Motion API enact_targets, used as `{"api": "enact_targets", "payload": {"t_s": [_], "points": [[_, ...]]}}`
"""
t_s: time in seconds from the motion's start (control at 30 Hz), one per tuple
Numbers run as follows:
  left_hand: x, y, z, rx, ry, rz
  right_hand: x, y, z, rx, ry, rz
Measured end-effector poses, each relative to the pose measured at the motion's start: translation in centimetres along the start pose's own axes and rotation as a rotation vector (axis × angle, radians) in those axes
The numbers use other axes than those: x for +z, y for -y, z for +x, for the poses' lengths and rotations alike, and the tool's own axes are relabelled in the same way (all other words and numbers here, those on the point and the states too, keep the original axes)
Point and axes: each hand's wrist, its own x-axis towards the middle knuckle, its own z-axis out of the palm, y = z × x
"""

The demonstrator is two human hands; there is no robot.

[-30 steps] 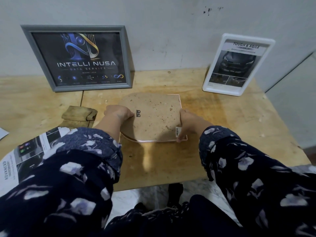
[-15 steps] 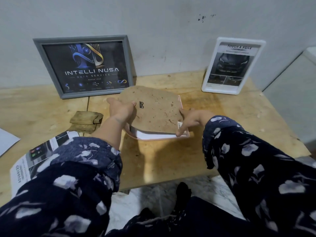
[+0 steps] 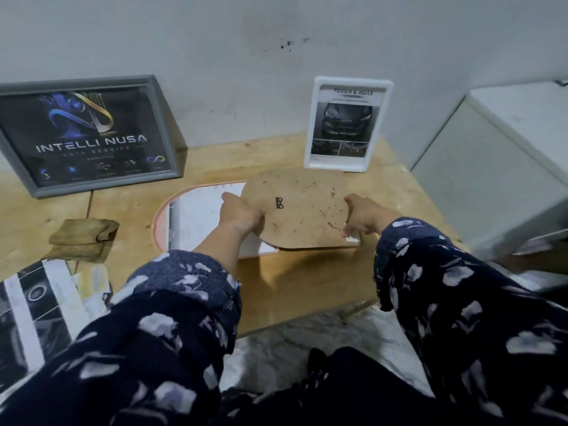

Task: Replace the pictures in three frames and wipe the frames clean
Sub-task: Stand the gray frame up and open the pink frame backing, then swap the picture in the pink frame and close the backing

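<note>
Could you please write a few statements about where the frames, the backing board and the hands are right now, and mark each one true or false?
1. Both hands hold the brown backing board, the left hand at its left edge and the right hand at its right edge. True.
2. The backing board fully covers the pink frame. False: the board is shifted to the right, and white paper shows inside the frame.
3. The grey frame lies flat on the table. False: it stands leaning against the wall.
4. The white frame stands upright behind the board. True.
5. A folded cloth lies left of the pink frame. True.
</note>
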Motion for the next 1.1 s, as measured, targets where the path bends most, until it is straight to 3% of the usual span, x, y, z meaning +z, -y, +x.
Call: {"api": "enact_targets", "payload": {"t_s": [0.2, 0.53, 0.77, 0.87, 1.0, 1.1], "points": [[7.0, -1.6, -2.0, 0.090, 0.113, 0.333, -1.6, -7.7, 1.5, 0.029, -0.107, -0.159], [10.9, -2.1, -3.4, 0.111, -0.017, 0.746, -1.8, -9.7, 4.1, -0.133, -0.015, -0.210], [10.2, -2.5, -3.9, 0.148, 0.049, 0.753, -2.0, -7.7, 4.1, -0.018, -0.010, -0.498], [8.2, -1.7, -3.8, 0.138, -0.035, 0.651, -2.0, -5.3, 3.6, -0.023, -0.091, -0.693], [4.4, 0.3, -2.8, 0.074, -0.191, 0.623, -0.7, -0.7, 3.5, -0.169, -0.228, -0.597], [0.9, 2.2, -1.5, 0.002, -0.229, 0.625, 1.2, 3.1, 3.3, -0.378, -0.198, -0.487]]}}
